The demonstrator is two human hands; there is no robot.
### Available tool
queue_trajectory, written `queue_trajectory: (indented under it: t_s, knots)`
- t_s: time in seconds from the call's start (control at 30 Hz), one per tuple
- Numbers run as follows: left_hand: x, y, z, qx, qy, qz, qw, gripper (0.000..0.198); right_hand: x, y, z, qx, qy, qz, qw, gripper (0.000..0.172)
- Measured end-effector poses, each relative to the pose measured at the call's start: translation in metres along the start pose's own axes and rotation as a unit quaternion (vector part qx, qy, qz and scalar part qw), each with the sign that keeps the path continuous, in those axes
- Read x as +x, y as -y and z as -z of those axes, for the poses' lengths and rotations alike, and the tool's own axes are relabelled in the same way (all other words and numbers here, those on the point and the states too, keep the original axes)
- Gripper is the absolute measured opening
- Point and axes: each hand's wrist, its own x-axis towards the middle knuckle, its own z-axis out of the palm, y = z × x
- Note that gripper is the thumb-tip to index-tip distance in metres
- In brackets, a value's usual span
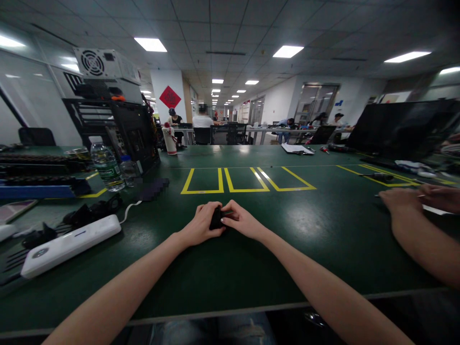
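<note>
A small black block-like object [216, 218] is between my hands, just above or on the green table [230, 268]; its kind is hard to make out. My left hand [203, 223] is closed around its left side, with the thumb along the near edge. From the right, my right hand [240, 219] pinches at the object with thumb and forefinger, and these fingers cover part of it. Beyond both hands lie yellow tape outlines [203, 191] on the tabletop.
To the left are a white power strip [72, 245], a water bottle [106, 165] and an open computer case [132, 129]. A co-worker's hands [406, 199] work at the right. A clipboard [296, 149] and a dark monitor [398, 127] stand farther back.
</note>
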Motion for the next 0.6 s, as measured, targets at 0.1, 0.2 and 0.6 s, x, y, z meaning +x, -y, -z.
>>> queue_trajectory:
  t_s: [0.1, 0.2, 0.6]
  knots:
    - [0.0002, 0.0009, -0.0012, -0.003, -0.002, -0.002, 1.0, 0.054, 0.0006, -0.0011, 0.0004, -0.004, -0.005, -0.004, 1.0, 0.027]
    - [0.0002, 0.0013, -0.0016, -0.003, -0.002, -0.003, 1.0, 0.055, 0.0004, -0.0011, 0.0012, -0.005, -0.006, -0.021, 1.0, 0.033]
    - [0.0004, -0.0023, 0.0027, 0.001, 0.006, 0.0, 1.0, 0.055, -0.0028, 0.0078, 0.0003, -0.021, -0.004, -0.007, 1.0, 0.019]
